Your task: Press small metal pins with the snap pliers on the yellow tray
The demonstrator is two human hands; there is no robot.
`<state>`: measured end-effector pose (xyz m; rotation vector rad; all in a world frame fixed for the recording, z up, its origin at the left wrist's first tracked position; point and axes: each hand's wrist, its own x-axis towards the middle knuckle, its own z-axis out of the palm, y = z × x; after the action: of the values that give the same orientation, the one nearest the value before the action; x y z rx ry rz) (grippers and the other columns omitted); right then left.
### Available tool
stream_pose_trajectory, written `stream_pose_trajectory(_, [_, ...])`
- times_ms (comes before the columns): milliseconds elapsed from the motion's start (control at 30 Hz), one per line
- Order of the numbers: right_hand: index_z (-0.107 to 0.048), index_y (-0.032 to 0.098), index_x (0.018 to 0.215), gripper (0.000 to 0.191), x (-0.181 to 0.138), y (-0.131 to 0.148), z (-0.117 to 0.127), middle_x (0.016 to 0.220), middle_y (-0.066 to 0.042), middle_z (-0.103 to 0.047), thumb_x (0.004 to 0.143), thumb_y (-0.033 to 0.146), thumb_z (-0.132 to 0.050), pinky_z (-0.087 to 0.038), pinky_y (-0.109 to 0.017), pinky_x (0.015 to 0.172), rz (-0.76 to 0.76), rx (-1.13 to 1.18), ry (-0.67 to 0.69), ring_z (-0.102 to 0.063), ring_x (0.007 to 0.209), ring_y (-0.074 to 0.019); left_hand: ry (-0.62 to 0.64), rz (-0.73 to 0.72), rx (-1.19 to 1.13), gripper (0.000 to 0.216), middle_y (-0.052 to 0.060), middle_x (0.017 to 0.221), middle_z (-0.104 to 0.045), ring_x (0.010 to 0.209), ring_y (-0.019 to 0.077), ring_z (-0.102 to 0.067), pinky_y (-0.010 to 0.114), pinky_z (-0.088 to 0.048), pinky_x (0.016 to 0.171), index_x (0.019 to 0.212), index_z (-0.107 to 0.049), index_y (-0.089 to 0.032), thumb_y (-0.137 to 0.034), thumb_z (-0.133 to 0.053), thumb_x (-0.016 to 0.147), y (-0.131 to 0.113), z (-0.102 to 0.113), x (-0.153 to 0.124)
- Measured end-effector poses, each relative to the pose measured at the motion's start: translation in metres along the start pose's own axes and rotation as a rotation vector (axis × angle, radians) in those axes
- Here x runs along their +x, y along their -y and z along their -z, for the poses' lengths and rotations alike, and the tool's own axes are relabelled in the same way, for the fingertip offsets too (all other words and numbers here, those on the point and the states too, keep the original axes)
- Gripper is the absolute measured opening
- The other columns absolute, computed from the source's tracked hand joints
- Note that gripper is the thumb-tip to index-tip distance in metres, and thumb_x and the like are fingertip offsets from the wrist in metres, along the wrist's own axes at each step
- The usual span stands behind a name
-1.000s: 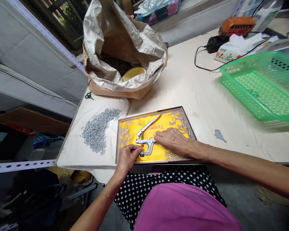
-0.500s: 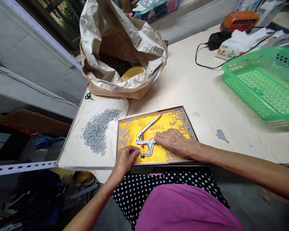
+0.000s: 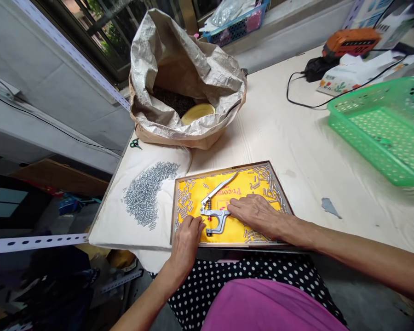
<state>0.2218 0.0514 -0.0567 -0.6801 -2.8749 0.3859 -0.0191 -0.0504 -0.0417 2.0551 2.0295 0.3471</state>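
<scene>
Snap-fastener pliers [image 3: 221, 219], grey metal with a long lever and a red tip in the jaw, lie over a shallow tray [image 3: 173, 207] with a yellow bottom. My right hand [image 3: 253, 211] is closed around the handle end of the pliers. Just left of the jaw, my left hand [image 3: 188, 236] has its fingertips pinched together over the tray's near left part; what they hold, if anything, is too small to make out. Small spring-like metal pieces [image 3: 184, 200] lie scattered along the tray's left side, with more of them at its right side.
A heap of similar metal pieces [image 3: 143, 195] lies on white cloth left of the tray. Behind stands an open woven sack [image 3: 189, 135] with dark contents and a yellow dish [image 3: 198, 112]. Green scissors [image 3: 135, 144] lie nearby. A green basket [image 3: 376, 156] stands at the right.
The view has shifted, so everything sits slightly lower and farther right. My left fingertips have moved a little away from the lower jaw. My right hand keeps its hold on the pliers.
</scene>
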Motion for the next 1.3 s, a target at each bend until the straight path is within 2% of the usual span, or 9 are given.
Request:
stream_pose_trajectory(100, [-0.051,0.019,0.094,0.012,0.001,0.001,0.003,0.09,-0.004,-0.063,0.097,0.011,-0.044,-0.023,-0.033,0.059,-0.003,-0.021,0.015,-0.051,0.072,-0.0168,0.019,0.054,-0.111,0.019,0.007,0.085,-0.067,0.082,0.0206,-0.066,0.032,-0.052,0.077,0.084,-0.067,-0.02,-0.027,-0.052,0.092,-0.006,0.007,0.008])
stream_pose_trajectory(167, [-0.051,0.019,0.095,0.011,0.0,0.001,0.003,0.089,-0.003,-0.062,0.097,0.011,-0.045,-0.023,-0.033,0.058,0.002,-0.048,0.016,-0.051,0.071,-0.0166,0.045,0.218,-0.321,0.018,0.005,0.079,-0.068,0.073,0.0184,-0.065,0.03,-0.052,0.069,0.081,-0.066,-0.019,-0.032,-0.058,0.088,-0.011,0.013,0.013])
stream_pose_trajectory(267, [-0.051,0.02,0.097,0.012,-0.002,0.002,0.001,0.088,-0.002,-0.062,0.096,0.01,-0.045,-0.024,-0.033,0.057,0.039,-0.092,-0.008,-0.052,0.07,-0.016,0.144,0.541,-0.702,0.032,0.001,0.064,-0.065,0.052,0.0131,-0.058,0.024,-0.047,0.052,0.08,-0.063,-0.016,-0.047,-0.069,0.077,-0.019,0.02,0.017])
stream_pose_trajectory(367, [-0.051,0.019,0.101,0.015,-0.005,0.005,-0.001,0.088,-0.002,-0.062,0.096,0.007,-0.043,-0.028,-0.033,0.057,0.091,-0.134,-0.09,-0.053,0.07,-0.016,0.195,0.683,-0.885,0.044,-0.001,0.056,-0.062,0.049,0.0099,-0.055,0.02,-0.044,0.048,0.078,-0.063,-0.013,-0.052,-0.079,0.064,-0.025,0.022,0.016])
stream_pose_trajectory(533, [-0.052,0.018,0.103,0.016,-0.008,0.008,-0.002,0.087,-0.002,-0.062,0.098,0.009,-0.04,-0.034,-0.034,0.061,0.138,-0.174,-0.158,-0.054,0.071,-0.0163,0.239,0.763,-0.917,0.043,-0.001,0.052,-0.062,0.046,0.0076,-0.053,0.019,-0.044,0.049,0.074,-0.066,-0.011,-0.046,-0.084,0.058,-0.031,0.021,0.015])
stream_pose_trajectory(900, [-0.049,0.018,0.109,0.017,-0.005,0.005,-0.008,0.09,-0.003,-0.063,0.097,0.009,-0.041,-0.029,-0.034,0.058,0.093,-0.127,-0.075,-0.053,0.07,-0.0168,0.461,0.783,-0.796,0.031,0.0,0.054,-0.064,0.049,0.0093,-0.057,0.021,-0.048,0.054,0.068,-0.065,-0.013,-0.037,-0.083,0.066,-0.027,0.029,0.028])
stream_pose_trajectory(1100, [-0.048,0.019,0.106,0.016,-0.006,0.004,-0.01,0.091,-0.003,-0.061,0.097,0.009,-0.041,-0.027,-0.034,0.059,0.09,-0.096,-0.084,-0.051,0.072,-0.0166,0.449,0.847,-0.803,0.025,-0.001,0.054,-0.064,0.048,0.0079,-0.056,0.021,-0.047,0.056,0.069,-0.065,-0.012,-0.032,-0.081,0.071,-0.031,0.03,0.03])
stream_pose_trajectory(1200, [-0.047,0.02,0.102,0.017,-0.007,0.004,-0.012,0.09,-0.003,-0.06,0.095,0.005,-0.041,-0.026,-0.034,0.059,0.089,-0.105,-0.086,-0.049,0.07,-0.0163,0.481,0.847,-0.783,0.018,-0.001,0.053,-0.064,0.047,0.0075,-0.056,0.02,-0.046,0.055,0.069,-0.065,-0.012,-0.024,-0.077,0.076,-0.033,0.032,0.033])
stream_pose_trajectory(1300, [-0.046,0.02,0.099,0.018,-0.008,0.003,-0.015,0.09,-0.003,-0.06,0.094,0.004,-0.041,-0.024,-0.034,0.058,0.082,-0.115,-0.074,-0.047,0.067,-0.0159,0.536,0.823,-0.729,0.016,-0.002,0.05,-0.063,0.045,0.0083,-0.055,0.02,-0.043,0.052,0.07,-0.065,-0.013,-0.023,-0.076,0.076,-0.032,0.033,0.037])
